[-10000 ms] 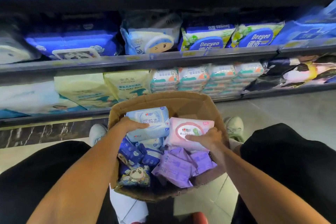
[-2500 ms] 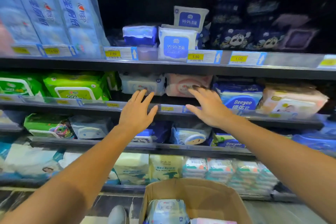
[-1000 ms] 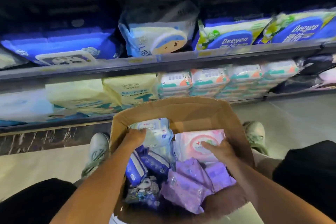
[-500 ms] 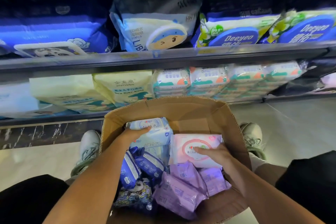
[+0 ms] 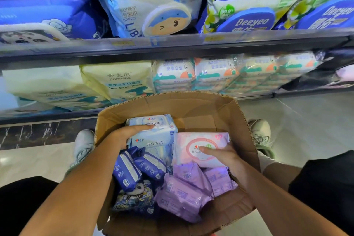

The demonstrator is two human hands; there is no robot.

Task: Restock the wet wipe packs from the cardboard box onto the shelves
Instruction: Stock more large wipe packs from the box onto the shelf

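An open cardboard box (image 5: 201, 105) stands on the floor between my feet, in front of the shelves. Inside it my left hand (image 5: 126, 136) grips a light blue wet wipe pack (image 5: 155, 137), thumb across its top. A second light blue pack (image 5: 151, 120) sits just behind it. My right hand (image 5: 220, 156) grips a pink wet wipe pack (image 5: 193, 143) at its near right edge, thumb on its face. Dark blue packs (image 5: 138, 168) and purple packs (image 5: 183, 191) fill the near half of the box.
The lower shelf (image 5: 172, 99) holds yellow baby wipe bags (image 5: 116, 80) and stacked white packs (image 5: 216, 71). The shelf above (image 5: 191, 44) carries blue packs and Deeyeo packs (image 5: 247, 15). My shoes (image 5: 258, 132) flank the box on the tiled floor.
Both hands came back down from the upper shelf into the box. Over the last second they have closed on the light blue pack and the pink pack.
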